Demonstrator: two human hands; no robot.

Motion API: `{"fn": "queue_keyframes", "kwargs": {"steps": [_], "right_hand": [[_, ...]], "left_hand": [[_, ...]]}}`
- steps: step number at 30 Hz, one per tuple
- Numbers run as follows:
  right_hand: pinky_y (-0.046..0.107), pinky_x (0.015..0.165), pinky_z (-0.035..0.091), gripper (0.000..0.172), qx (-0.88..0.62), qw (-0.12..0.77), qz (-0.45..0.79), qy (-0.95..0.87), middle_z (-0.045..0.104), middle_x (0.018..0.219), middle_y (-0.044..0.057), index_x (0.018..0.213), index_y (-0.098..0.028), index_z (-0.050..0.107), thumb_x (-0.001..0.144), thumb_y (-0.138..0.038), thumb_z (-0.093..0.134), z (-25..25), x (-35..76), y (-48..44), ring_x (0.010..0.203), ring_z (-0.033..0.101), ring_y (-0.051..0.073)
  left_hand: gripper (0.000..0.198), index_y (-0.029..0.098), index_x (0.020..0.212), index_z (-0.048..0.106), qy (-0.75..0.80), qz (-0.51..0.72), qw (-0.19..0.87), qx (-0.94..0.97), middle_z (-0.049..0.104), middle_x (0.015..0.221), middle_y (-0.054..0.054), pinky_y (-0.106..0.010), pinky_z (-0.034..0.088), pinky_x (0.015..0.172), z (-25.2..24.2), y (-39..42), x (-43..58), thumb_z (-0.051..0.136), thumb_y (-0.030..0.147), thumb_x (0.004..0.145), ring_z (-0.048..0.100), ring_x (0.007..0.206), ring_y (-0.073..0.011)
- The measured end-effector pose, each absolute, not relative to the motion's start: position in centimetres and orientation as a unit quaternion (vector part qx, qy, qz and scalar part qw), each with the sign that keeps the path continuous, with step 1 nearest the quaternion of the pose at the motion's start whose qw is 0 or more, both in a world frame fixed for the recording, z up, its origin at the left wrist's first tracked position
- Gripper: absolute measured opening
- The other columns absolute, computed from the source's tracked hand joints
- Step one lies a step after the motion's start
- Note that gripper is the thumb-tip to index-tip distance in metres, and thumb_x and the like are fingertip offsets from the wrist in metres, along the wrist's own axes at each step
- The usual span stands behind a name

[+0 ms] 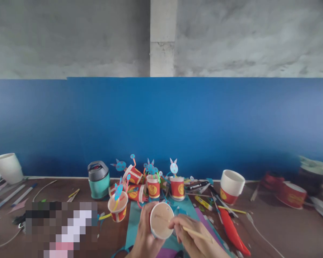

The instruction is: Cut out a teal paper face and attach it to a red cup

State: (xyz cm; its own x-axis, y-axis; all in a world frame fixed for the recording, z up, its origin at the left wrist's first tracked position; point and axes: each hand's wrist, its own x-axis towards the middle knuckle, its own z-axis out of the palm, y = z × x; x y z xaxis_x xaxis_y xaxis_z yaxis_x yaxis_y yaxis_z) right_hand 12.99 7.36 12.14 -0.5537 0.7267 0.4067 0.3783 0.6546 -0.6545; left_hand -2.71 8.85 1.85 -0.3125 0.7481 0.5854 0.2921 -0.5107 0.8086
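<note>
My left hand (146, 229) is wrapped round a paper cup (161, 227), tilted so that one round end with a white rim faces me. My right hand (188, 233) grips a thin, pale wooden stick (197, 234) whose front part lies over that round end. Whether its tip touches or pierces the cup I cannot tell. Just behind stand red paper cups with blue paper rabbit faces on stalks, among them one upright cup (177, 188) and another cup (118, 209) to the left. A teal paper sheet (134, 222) lies under my hands.
A teal jar with a dark lid (99, 181) stands at left. To the right are a white-and-red cup (232, 186), a yellow glue tube or marker (204, 202), a long red object (233, 231) and a pale cable (263, 234). A blue panel (161, 122) rises behind the table.
</note>
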Motion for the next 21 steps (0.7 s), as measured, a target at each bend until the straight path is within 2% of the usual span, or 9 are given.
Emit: {"fn": "queue_keyframes", "kwargs": {"steps": [5, 14, 19, 21], "right_hand": [[0.024, 0.059, 0.049, 0.033, -0.339, 0.357, 0.229, -0.84, 0.06, 0.067, 0.002, 0.087, -0.023, 0.059, 0.096, -0.034, 0.029, 11.8, 12.9, 7.0, 0.06, 0.059, 0.015], [0.024, 0.055, 0.049, 0.032, -0.308, 0.328, 0.238, -0.861, 0.065, 0.073, 0.005, 0.086, -0.02, 0.06, 0.094, -0.032, 0.032, 10.3, 13.2, 8.3, 0.059, 0.06, 0.015], [0.024, 0.063, 0.051, 0.025, -0.311, 0.322, 0.215, -0.868, 0.068, 0.087, 0.008, 0.097, -0.022, 0.06, 0.091, -0.027, 0.036, 9.5, 13.1, 8.6, 0.07, 0.064, 0.017], [0.022, 0.061, 0.051, 0.023, -0.336, 0.322, 0.22, -0.857, 0.068, 0.085, 0.007, 0.103, -0.022, 0.058, 0.09, -0.03, 0.04, 9.4, 13.1, 8.4, 0.069, 0.065, 0.016]], "left_hand": [[0.048, 0.02, 0.109, 0.054, 0.46, 0.669, 0.198, 0.549, 0.06, 0.106, -0.013, -0.04, 0.045, 0.088, 1.7, 8.8, -2.7, 0.072, 0.033, 0.066, 0.058, 0.097, -0.0289], [0.053, 0.021, 0.114, 0.05, 0.454, 0.66, 0.202, 0.563, 0.057, 0.114, -0.014, -0.041, 0.044, 0.09, 0.7, 9.1, -2.9, 0.071, 0.033, 0.066, 0.055, 0.103, -0.0301], [0.057, 0.021, 0.117, 0.049, 0.41, 0.662, 0.211, 0.591, 0.055, 0.115, -0.013, -0.042, 0.044, 0.091, -0.1, 9.2, -2.9, 0.071, 0.039, 0.067, 0.055, 0.103, -0.0301], [0.057, 0.021, 0.118, 0.047, 0.399, 0.665, 0.208, 0.597, 0.054, 0.115, -0.014, -0.043, 0.043, 0.092, -0.2, 9.2, -3.0, 0.069, 0.04, 0.069, 0.054, 0.106, -0.0304]]}}
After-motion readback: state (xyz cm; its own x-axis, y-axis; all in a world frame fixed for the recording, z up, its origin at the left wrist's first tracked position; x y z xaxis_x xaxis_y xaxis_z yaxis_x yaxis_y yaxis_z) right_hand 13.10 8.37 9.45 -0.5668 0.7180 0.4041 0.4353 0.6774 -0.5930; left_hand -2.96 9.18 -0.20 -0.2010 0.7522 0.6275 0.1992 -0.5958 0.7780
